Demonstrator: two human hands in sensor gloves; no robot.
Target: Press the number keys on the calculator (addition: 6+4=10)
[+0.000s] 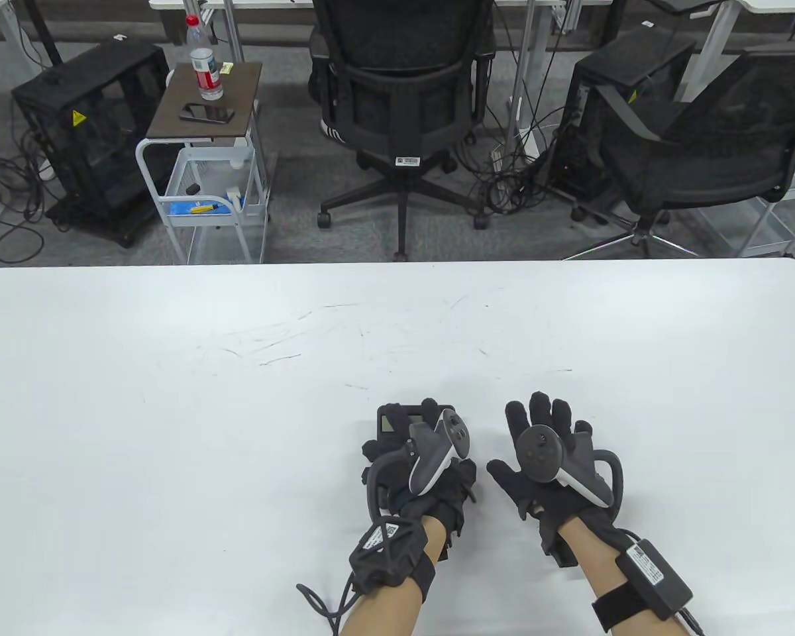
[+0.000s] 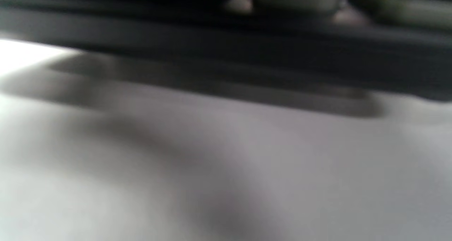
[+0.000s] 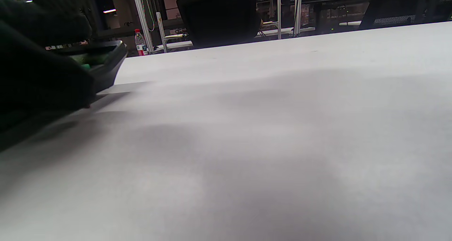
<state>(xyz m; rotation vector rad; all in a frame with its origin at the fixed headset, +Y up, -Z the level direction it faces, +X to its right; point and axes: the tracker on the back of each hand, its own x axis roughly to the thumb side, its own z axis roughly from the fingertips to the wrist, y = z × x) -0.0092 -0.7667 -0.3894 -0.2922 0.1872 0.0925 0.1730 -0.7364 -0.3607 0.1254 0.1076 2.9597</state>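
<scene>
**Calculator covered by the left hand, right hand lying free beside it**

At the far left of the scene, beyond the table (image 1: pixel 172 397), a small cart (image 1: pixel 202 172) with a bottle (image 1: pixel 204 63) and a phone (image 1: pixel 207 113) is seen, well apart from the work.

Near the front edge of the table, left of centre, the calculator (image 1: pixel 397 419) is lain over by the left hand (image 1: pixel 424 474). Only its top edge and grey display are visible past the glove; the keys are hidden. A finger reaches up beside the display. Whether the casing is gripped or merely rested upon cannot be told, and the left wrist view is too blurred to settle it.

Just to the right, apart from the calculator, the right hand (image 1: pixel 546 457) is held flat with fingers spread, nothing grasped. In the right wrist view the calculator's raised edge (image 3: pixel 106 62) is seen at the left, lying on the table.

The calculator is judged a light, rigid plastic body, likely to slide on the smooth white top when a key is pushed. It is best steadied at its side edges or lower corner by one hand, with display and keypad left uncovered. The keys are probably short-travelled and call for a light, vertical fingertip press; with bulky gloved fingertips, a neighbouring key could be caught.
</scene>
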